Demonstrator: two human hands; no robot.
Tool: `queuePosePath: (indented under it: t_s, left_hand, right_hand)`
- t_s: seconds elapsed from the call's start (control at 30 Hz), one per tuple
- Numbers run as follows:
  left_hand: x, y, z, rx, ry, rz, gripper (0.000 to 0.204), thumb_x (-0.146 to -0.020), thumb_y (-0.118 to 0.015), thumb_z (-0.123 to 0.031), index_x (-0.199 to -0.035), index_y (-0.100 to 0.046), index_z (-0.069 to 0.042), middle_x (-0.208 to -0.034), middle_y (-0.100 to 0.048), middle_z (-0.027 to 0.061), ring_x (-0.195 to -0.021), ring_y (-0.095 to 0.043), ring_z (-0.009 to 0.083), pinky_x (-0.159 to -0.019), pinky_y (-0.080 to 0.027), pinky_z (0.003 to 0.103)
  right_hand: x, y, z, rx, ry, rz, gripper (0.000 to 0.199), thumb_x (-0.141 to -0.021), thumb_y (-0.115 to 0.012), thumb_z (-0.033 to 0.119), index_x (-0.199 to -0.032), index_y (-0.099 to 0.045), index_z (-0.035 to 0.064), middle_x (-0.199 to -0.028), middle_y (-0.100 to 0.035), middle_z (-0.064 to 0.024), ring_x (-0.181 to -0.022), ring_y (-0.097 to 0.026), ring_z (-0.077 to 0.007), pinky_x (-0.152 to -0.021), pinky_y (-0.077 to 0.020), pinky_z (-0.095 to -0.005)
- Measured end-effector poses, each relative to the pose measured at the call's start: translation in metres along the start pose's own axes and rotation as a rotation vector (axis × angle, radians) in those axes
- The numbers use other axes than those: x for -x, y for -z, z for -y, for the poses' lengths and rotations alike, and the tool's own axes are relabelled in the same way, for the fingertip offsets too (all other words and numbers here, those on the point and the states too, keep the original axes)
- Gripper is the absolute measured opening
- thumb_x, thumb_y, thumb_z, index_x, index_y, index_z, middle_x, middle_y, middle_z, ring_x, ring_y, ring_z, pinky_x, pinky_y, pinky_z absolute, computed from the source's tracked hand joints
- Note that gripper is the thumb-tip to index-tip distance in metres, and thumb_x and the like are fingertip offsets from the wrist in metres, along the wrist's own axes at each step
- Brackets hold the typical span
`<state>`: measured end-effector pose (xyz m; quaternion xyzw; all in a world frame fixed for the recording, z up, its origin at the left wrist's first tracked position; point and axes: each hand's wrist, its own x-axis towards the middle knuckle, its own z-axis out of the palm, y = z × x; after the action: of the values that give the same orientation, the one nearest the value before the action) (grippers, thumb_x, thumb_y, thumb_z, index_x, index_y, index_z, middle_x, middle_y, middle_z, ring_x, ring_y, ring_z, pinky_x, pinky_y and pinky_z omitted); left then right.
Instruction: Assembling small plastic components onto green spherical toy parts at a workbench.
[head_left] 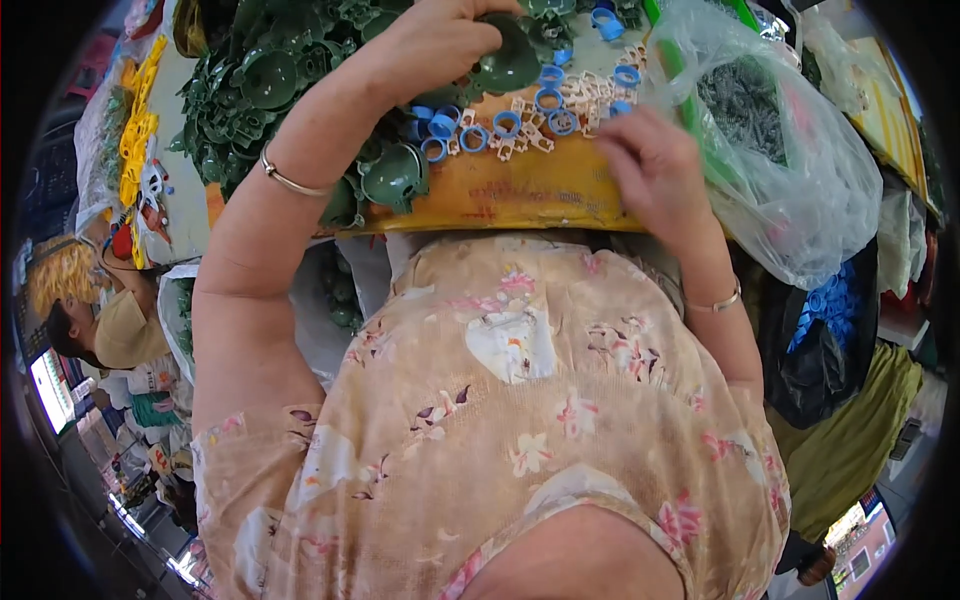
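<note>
My left hand [445,40] reaches to the top edge of the view, fingers bent and partly cut off. They grip the edge of a dark green cup-shaped plastic part [508,60]. My right hand [655,165] is smeared by motion at the right of the worktop, its fingers curled; whether anything is in them does not show. Between the hands lie several blue plastic rings [507,124] and small cream plastic clips [535,138], loosely mixed. To the left, a large heap of dark green plastic parts [270,80] spreads under and past my left forearm.
A yellow board [500,200] forms the worktop's near edge. At right, a green tray [700,130] lined with a clear plastic bag [800,215] holds dark grey-green pieces. Yellow plastic parts [140,130] line the left side. A black bag [820,350] holds blue pieces. Another person [120,320] is at far left.
</note>
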<state>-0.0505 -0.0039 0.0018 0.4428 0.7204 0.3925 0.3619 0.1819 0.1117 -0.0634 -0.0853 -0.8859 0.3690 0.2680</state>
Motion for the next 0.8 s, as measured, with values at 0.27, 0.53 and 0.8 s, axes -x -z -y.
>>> queuePosePath:
  t_s: [0.27,0.53,0.8]
  left_hand:
    - [0.003,0.003,0.001,-0.028,0.064,0.036,0.036,-0.083,-0.054,-0.003,-0.117,-0.063,0.007,-0.085,-0.066,0.0003,-0.067,-0.056,0.0030,-0.057,-0.046,0.019]
    - [-0.008,0.008,-0.009,0.142,0.165,0.044,0.040,-0.087,-0.053,-0.005,-0.124,-0.053,0.011,-0.088,-0.068,0.0135,-0.067,-0.070,0.0198,-0.051,-0.055,0.030]
    - [-0.089,0.018,-0.024,0.706,-0.053,0.032,0.029,-0.086,-0.067,-0.014,-0.102,-0.059,0.009,-0.096,-0.061,0.0160,-0.083,-0.066,0.0290,-0.074,-0.061,0.041]
  right_hand:
    - [0.015,-0.011,0.012,0.442,0.050,0.207,0.005,-0.078,-0.062,0.007,-0.081,-0.059,0.0057,-0.084,-0.054,-0.0099,-0.083,-0.058,-0.0281,-0.067,-0.0494,-0.0388]
    - [0.014,-0.005,0.019,0.537,0.068,0.299,0.010,-0.074,-0.058,0.003,-0.084,-0.055,0.0025,-0.086,-0.054,-0.0131,-0.082,-0.060,-0.0282,-0.061,-0.0525,-0.0360]
    - [0.013,-0.005,0.023,0.498,0.083,0.359,0.013,-0.073,-0.059,0.002,-0.084,-0.053,0.0020,-0.084,-0.054,-0.0154,-0.078,-0.061,-0.0301,-0.058,-0.0519,-0.0376]
